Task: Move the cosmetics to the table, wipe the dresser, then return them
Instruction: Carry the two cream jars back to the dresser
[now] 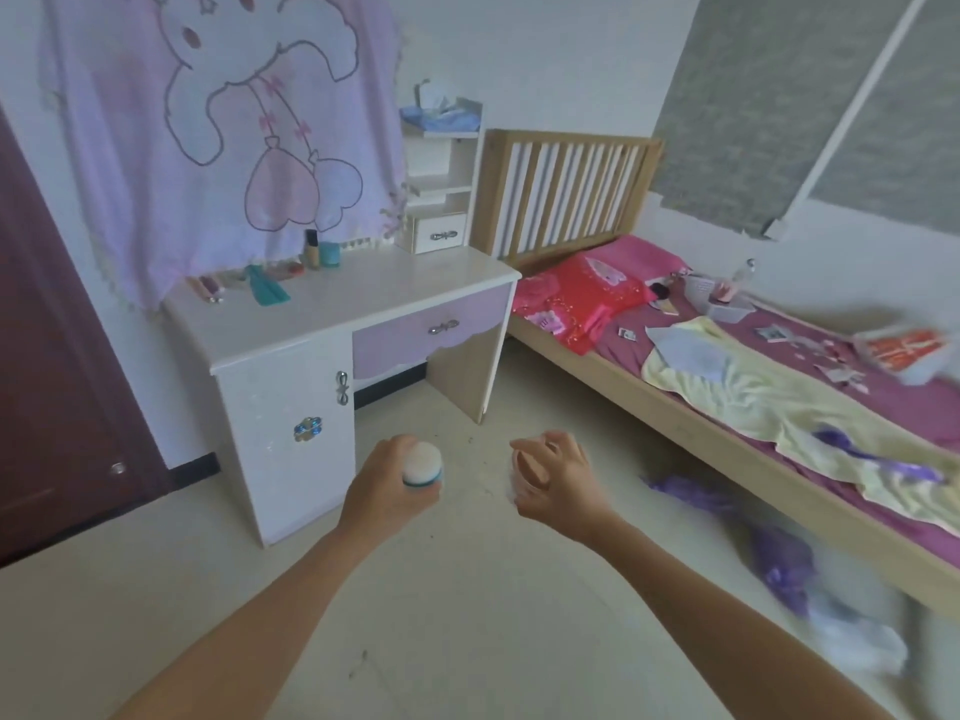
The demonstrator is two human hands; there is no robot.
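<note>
the bed (623,387) takes up the right side of the room. the white and lilac dresser (363,298) stands against the back wall to its left, under a hanging pink cloth (156,148). a small shelf unit (441,174) sits on the dresser's right rear corner. along the rear left of the dresser top lies a row of cosmetics: pinkish tubes (210,289) lying flat, a flat teal piece (267,292), a slim bottle (311,249) standing upright, and a teal pot (329,253) just beside it. no table is in view.

both arms reach forward over the floor, well apart from the dresser. the left hand (382,491) is clenched round a small white jar (423,462) with a teal band. the right hand (561,480) has its fingers curled round a pale thing (519,483) too blurred to name.

the step looks like carrying cosmetics between dresser and table. since the person faces the dresser with full hands, it is probably the return leg, but that cannot be told for sure. if so, the next move calls for stepping closer and setting each piece on the bare front of the top, clear of the row.

the jar's long axis runs roughly upright, with its white domed end pointing up and a little toward the dresser and the teal band low, against the palm.
</note>
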